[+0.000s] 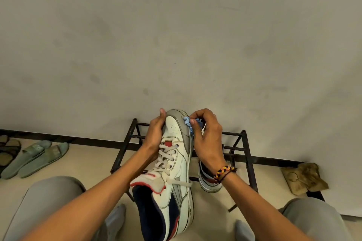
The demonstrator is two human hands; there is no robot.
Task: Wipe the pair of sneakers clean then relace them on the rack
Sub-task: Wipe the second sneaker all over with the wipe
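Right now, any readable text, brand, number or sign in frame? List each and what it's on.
None readable.
Held sneaker: no legible brand or number on its upper.
Green slides: a raised mark on the strap, too blurred to read.
Second sneaker on the rack: no text visible.

A white sneaker [176,164] with grey panels, a navy lining, red trim and off-white laces [165,159] is seen. A light blue cloth [189,122] is shown against its grey toe edge. A second sneaker [208,179], white with navy and red stripes, is seen on the black rack [247,154]. A bracelet [224,172] braided in yellow, red and black is worn. Pale green slides [37,157] are seen on the cream floor [94,160]. The wall [176,35] is shown in off-white with faint grey smudges.
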